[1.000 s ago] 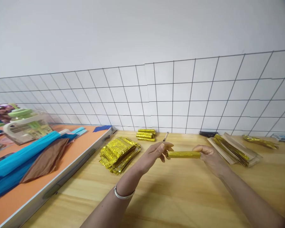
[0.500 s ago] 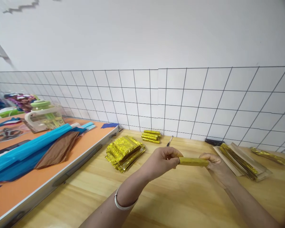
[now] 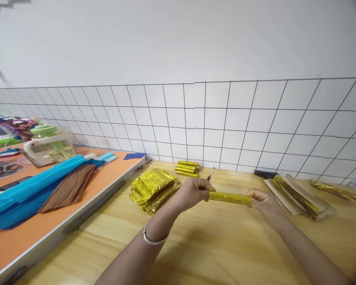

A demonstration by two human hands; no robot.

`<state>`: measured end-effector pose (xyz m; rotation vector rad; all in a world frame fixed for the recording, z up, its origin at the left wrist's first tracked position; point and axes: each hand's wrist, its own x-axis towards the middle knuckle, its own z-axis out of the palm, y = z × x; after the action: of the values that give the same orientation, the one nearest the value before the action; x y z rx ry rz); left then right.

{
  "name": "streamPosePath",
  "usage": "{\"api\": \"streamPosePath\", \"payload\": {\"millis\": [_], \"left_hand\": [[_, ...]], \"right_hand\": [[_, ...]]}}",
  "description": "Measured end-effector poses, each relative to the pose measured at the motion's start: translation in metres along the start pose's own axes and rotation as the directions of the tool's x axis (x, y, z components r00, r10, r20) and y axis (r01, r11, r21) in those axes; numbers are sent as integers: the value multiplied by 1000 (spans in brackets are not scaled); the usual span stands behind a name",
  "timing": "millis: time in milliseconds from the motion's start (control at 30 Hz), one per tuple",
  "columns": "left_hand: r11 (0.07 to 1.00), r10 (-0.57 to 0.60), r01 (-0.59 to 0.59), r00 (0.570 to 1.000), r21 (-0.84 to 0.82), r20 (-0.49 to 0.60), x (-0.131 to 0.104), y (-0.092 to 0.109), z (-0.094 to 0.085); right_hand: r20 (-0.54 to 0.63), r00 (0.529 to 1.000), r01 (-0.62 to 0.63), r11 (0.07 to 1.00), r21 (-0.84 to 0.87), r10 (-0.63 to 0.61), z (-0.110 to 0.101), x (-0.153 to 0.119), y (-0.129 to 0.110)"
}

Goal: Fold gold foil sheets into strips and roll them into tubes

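Note:
A narrow shiny gold roll [image 3: 230,198] is stretched level between my two hands, above the wooden table [image 3: 213,253]. My left hand [image 3: 195,193] pinches its left end, and a silver bangle circles that wrist. Its right end is between the thumb and fingers of my right hand [image 3: 262,204]. A stack of gold foil pieces [image 3: 154,188] lies to the left of my left hand. Behind it, several gold rolls [image 3: 187,168] rest near the wall, with a pen [image 3: 210,173] beside them.
On the right lie brown paper with gold strips [image 3: 298,198], a crumpled gold piece [image 3: 334,190] and a black object [image 3: 266,174]. The raised orange surface [image 3: 20,247] at left holds blue paper [image 3: 38,194], brown paper [image 3: 69,188], scissors [image 3: 4,169] and a lidded jug [image 3: 49,146].
Both hands have moved left with the gold piece. More of its length shows between them, and it now looks rounder and shinier. The view has shifted slightly.

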<state>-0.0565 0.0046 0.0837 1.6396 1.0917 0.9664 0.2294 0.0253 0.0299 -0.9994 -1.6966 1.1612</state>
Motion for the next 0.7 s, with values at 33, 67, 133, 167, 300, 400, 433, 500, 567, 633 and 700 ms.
{"api": "streamPosePath", "payload": {"millis": [33,67,133,167,300,400,433,500,567,633,700], "left_hand": [[999,-15,15,1000,-47,2,4,-6,-1],[997,-28,29,1000,-74,8,9,-12,-1],[993,-53,55,998,-107,20,16,-24,-1],[991,-63,66,998,-119,28,19,-30,0],[979,-99,109,993,-173,64,25,-46,3],[966,-140,159,985,-204,103,26,-57,4],[960,-163,186,979,-211,124,26,-62,4],[943,-217,252,961,-216,173,26,-74,2],[925,-266,309,942,-219,207,27,-88,0],[911,-296,342,931,-229,212,28,-102,-4],[900,-314,360,926,-244,209,30,-114,-8]], "right_hand": [[10,1000,14,1000,-13,-14,1,0,-1],[23,999,26,999,-23,-26,2,0,-2],[43,998,38,998,-39,-37,5,-1,-3],[45,998,38,998,-45,-36,6,-2,-3],[34,999,7,999,-49,-5,11,-2,1],[51,998,-39,999,-31,41,16,-1,10],[66,996,-63,998,-24,64,18,0,13],[105,987,-123,992,-13,123,21,0,22],[145,972,-187,982,-4,185,22,1,29],[168,960,-229,973,10,224,23,1,34],[182,956,-240,970,31,231,23,0,34]]}}
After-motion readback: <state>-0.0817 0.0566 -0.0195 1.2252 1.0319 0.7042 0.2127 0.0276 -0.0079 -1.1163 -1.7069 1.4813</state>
